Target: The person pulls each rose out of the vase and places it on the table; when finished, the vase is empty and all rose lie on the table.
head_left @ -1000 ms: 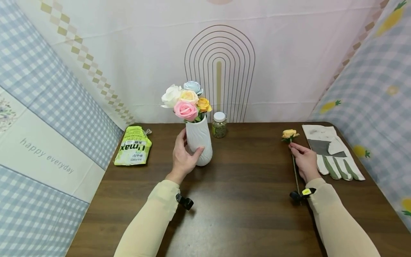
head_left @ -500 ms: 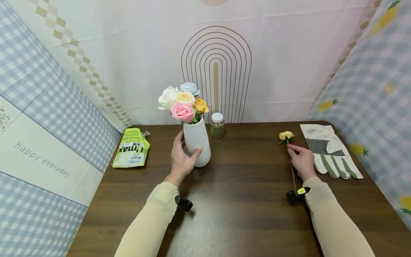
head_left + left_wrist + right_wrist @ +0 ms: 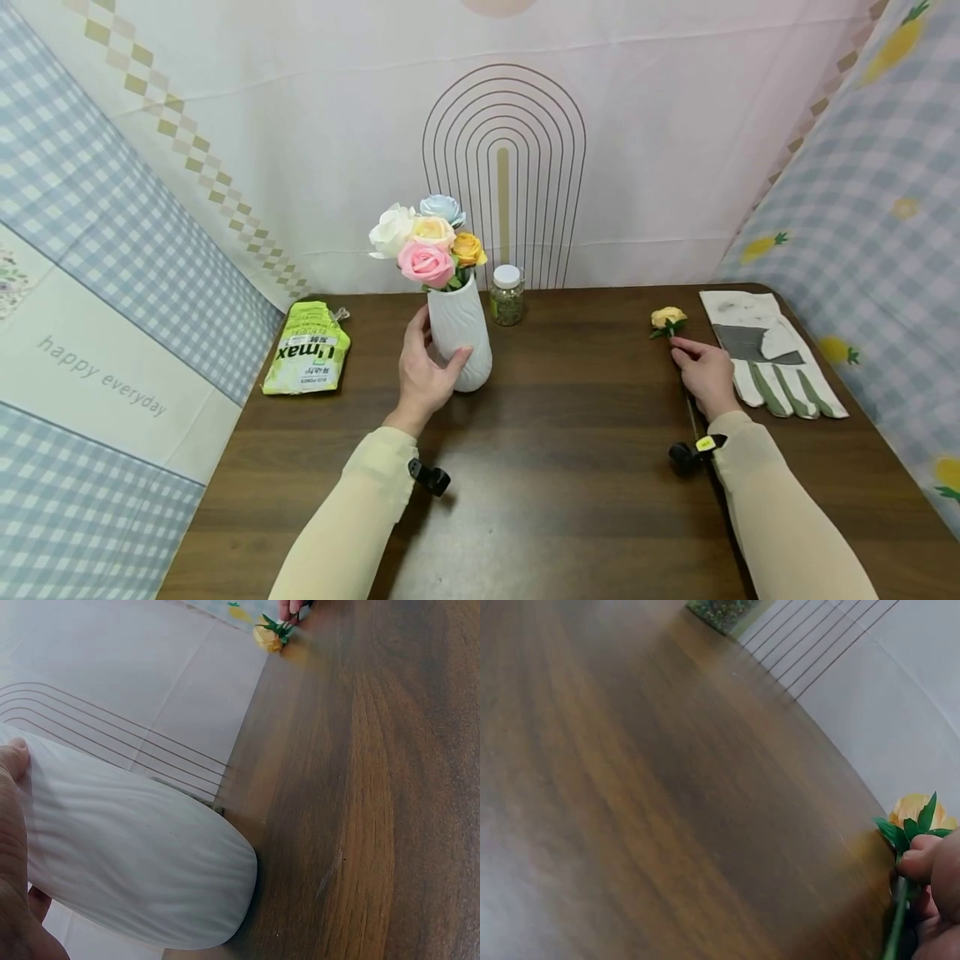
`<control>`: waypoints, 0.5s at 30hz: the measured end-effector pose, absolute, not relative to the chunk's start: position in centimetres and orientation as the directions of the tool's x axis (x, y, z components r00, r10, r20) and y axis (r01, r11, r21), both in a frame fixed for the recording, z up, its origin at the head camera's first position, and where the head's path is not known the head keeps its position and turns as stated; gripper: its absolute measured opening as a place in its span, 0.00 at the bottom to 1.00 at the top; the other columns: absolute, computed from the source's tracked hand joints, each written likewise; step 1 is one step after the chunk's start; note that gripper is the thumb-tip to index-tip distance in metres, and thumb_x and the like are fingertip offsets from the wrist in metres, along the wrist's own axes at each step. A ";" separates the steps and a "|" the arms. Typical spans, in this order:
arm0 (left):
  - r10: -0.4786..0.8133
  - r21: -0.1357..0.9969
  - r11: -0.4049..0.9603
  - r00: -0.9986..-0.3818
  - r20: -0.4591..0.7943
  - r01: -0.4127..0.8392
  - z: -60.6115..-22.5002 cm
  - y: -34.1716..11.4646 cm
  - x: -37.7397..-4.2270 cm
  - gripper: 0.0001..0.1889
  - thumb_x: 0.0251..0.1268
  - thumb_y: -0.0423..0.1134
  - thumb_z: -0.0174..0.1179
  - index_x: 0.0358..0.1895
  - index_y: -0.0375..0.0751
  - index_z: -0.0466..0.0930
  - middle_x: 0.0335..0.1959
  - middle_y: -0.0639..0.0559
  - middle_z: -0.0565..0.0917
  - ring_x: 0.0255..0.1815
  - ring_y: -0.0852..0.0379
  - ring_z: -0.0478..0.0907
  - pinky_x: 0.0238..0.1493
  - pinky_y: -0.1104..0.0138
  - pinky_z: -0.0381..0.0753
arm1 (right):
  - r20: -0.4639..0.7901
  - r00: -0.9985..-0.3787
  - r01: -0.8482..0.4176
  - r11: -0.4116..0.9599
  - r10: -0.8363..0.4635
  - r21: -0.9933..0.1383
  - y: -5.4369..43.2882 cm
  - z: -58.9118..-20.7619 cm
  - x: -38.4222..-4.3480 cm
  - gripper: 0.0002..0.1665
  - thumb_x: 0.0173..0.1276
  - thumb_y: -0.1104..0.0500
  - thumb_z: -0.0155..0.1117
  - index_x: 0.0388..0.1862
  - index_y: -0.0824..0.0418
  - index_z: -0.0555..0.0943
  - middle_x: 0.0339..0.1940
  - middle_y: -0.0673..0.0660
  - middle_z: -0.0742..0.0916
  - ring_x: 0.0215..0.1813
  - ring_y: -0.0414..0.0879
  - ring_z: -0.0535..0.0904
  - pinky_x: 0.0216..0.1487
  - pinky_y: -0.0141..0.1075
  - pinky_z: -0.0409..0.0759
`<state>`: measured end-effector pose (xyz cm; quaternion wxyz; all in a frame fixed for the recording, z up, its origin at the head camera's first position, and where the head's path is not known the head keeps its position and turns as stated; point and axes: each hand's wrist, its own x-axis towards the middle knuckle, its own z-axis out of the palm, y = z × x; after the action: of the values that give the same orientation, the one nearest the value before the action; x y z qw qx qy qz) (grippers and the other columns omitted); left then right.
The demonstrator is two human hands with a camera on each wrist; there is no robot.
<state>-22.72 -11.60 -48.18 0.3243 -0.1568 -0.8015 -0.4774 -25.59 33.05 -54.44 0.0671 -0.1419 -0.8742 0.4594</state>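
My left hand [image 3: 427,371] grips a white ribbed vase [image 3: 463,337] from its left side, thumb across the front. Several artificial roses fill its mouth: white, blue, cream, orange-yellow and a pink rose [image 3: 427,264]. In the left wrist view the lower vase [image 3: 150,847] spans the frame; its base is at the tabletop, though I cannot tell whether it bears fully on it. Off to the right, my right hand [image 3: 707,375] pinches the stem of a yellow rose [image 3: 667,317] just below the bloom. The right wrist view shows this rose [image 3: 915,814] and its green leaves close up.
A small jar [image 3: 507,298] with a white lid stands right behind the vase. A yellow-green bag [image 3: 307,348] lies at the left of the wooden table [image 3: 570,467]. White-and-green gloves [image 3: 757,342] lie just right of my right hand. Patterned cloth hangs behind and at both sides.
The head view has shifted slightly, so everything appears a little further left. Both hands keep the same holds on the vase and the yellow rose.
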 end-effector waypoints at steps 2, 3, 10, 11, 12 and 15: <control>-0.059 0.665 0.494 -0.742 0.668 0.560 -48.2 -11.6 -22.7 0.45 0.53 0.52 0.70 0.70 0.38 0.59 0.60 0.42 0.72 0.58 0.49 0.73 0.54 0.56 0.77 | -0.021 -0.945 0.202 0.533 0.326 -0.821 33.3 -54.5 -25.7 0.21 0.73 0.54 0.56 0.61 0.61 0.78 0.61 0.63 0.79 0.66 0.58 0.69 0.60 0.50 0.71; -0.059 0.666 0.493 -0.743 0.667 0.559 -48.2 -11.6 -22.7 0.45 0.53 0.52 0.70 0.70 0.38 0.59 0.60 0.42 0.72 0.58 0.50 0.73 0.54 0.56 0.77 | -0.025 -0.942 0.210 0.528 0.335 -0.823 33.5 -54.5 -25.7 0.21 0.73 0.55 0.55 0.61 0.61 0.78 0.61 0.63 0.79 0.67 0.57 0.69 0.61 0.50 0.71; -0.060 0.663 0.499 -0.740 0.669 0.559 -48.2 -11.6 -22.6 0.45 0.52 0.50 0.71 0.70 0.38 0.59 0.60 0.42 0.72 0.58 0.50 0.73 0.54 0.56 0.77 | -0.036 -0.938 0.218 0.509 0.344 -0.833 34.1 -54.3 -25.7 0.20 0.73 0.57 0.55 0.60 0.61 0.79 0.62 0.62 0.78 0.69 0.56 0.65 0.64 0.49 0.67; -0.059 0.662 0.498 -0.740 0.670 0.560 -48.2 -11.6 -22.6 0.45 0.52 0.49 0.71 0.71 0.39 0.59 0.60 0.42 0.72 0.58 0.50 0.73 0.54 0.56 0.77 | -0.034 -0.939 0.217 0.511 0.343 -0.832 34.1 -54.3 -25.7 0.20 0.73 0.57 0.55 0.60 0.62 0.79 0.62 0.62 0.79 0.69 0.56 0.65 0.65 0.49 0.67; -0.058 0.660 0.498 -0.738 0.672 0.562 -48.2 -11.6 -22.6 0.45 0.52 0.48 0.72 0.70 0.38 0.59 0.60 0.42 0.72 0.58 0.49 0.73 0.54 0.55 0.77 | -0.033 -0.939 0.216 0.513 0.342 -0.831 34.1 -54.3 -25.7 0.20 0.73 0.57 0.55 0.60 0.62 0.79 0.62 0.62 0.78 0.69 0.56 0.65 0.65 0.49 0.67; -0.058 0.659 0.499 -0.737 0.674 0.563 -48.1 -11.6 -22.6 0.44 0.52 0.49 0.72 0.70 0.38 0.59 0.59 0.41 0.72 0.58 0.49 0.73 0.54 0.55 0.77 | -0.034 -0.938 0.218 0.514 0.344 -0.829 34.1 -54.3 -25.7 0.20 0.74 0.57 0.55 0.61 0.62 0.78 0.62 0.62 0.78 0.69 0.56 0.65 0.65 0.50 0.67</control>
<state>-22.61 -11.55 -48.13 0.3267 -0.1576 -0.8017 -0.4751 -25.71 34.11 -54.27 0.0675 -0.1621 -0.8675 0.4654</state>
